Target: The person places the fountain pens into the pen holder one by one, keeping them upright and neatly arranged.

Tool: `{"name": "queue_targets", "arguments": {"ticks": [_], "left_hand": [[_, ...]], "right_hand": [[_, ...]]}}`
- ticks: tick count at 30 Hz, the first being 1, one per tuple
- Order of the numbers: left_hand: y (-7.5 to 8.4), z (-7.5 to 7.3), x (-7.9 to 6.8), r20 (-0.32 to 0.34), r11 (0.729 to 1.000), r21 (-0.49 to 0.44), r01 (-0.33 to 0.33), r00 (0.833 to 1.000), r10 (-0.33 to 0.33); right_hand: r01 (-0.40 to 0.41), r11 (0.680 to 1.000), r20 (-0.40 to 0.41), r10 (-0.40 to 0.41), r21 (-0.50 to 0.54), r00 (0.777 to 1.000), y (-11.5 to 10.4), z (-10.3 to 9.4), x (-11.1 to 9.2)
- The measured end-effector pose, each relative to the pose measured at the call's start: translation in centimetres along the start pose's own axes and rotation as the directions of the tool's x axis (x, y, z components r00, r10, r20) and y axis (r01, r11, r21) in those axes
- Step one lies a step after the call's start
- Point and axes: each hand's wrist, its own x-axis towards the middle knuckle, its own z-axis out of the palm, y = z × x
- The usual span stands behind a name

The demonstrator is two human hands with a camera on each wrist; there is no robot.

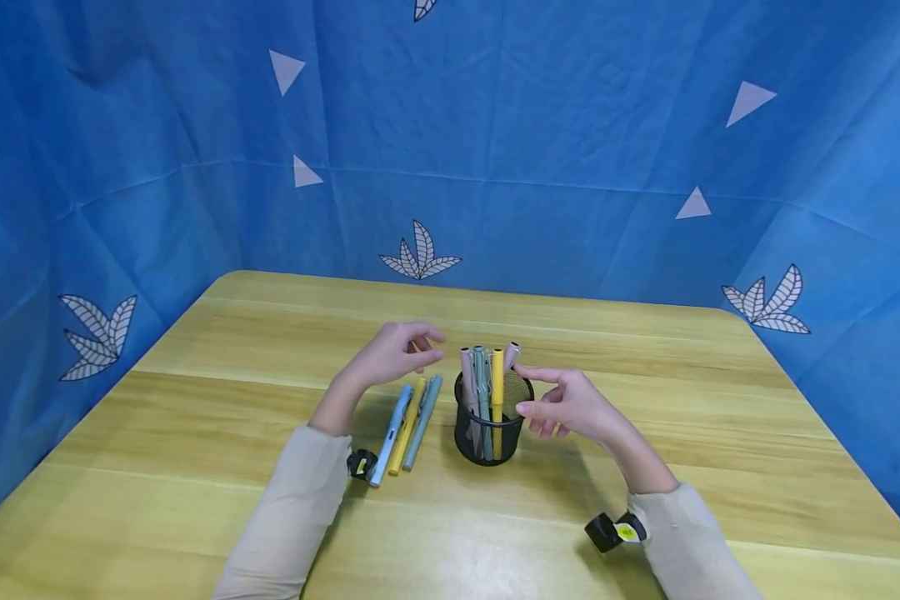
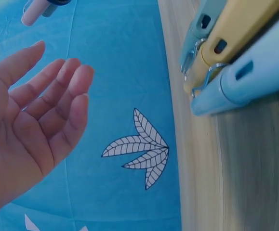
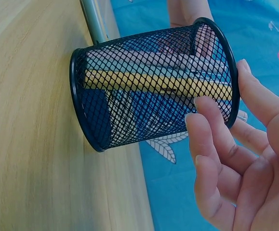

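Note:
A black mesh pen cup stands upright on the table. In it are a pinkish pen, a grey-green pen, a yellow pen and a pale pen leaning right. My right hand is at the cup's right side, thumb at the rim and index fingertip close to the pale pen; its other fingers bend loosely beside the mesh. Left of the cup hovers my left hand, fingers loosely bent and holding nothing. Below it lie a light blue pen, another yellow pen and a blue-green pen.
The wooden table has rounded far corners. A blue curtain with white triangles and leaf prints hangs behind it and along both sides. Each wrist carries a small black camera.

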Motion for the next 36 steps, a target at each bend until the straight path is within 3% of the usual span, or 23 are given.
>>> {"name": "queue_targets", "arguments": {"ticks": [10, 15, 28, 36], "left_hand": [[-0.8, -0.6, -0.4, 0.03, 0.982, 0.147, 0.117, 0.992, -0.123], [-0.8, -0.7, -0.5, 0.048, 0.974, 0.183, 0.136, 0.988, -0.147], [-1.8, -0.7, -0.6, 0.093, 0.97, 0.166, 0.178, 0.976, -0.195], [-2.7, -0.5, -0.7, 0.148, 0.958, 0.14, 0.252, 0.951, -0.272]], "right_hand": [[-0.007, 1.0, 0.0, 0.007, 0.013, 1.0, -0.1, 0.0, -0.1], [0.005, 1.0, 0.005, -0.005, 0.012, 1.0, 0.1, 0.0, 0.0], [0.018, 1.0, 0.011, -0.018, 0.005, 1.0, 0.3, 0.0, 0.0], [0.027, 1.0, 0.011, -0.027, 0.007, 1.0, 0.2, 0.0, -0.1]]}}
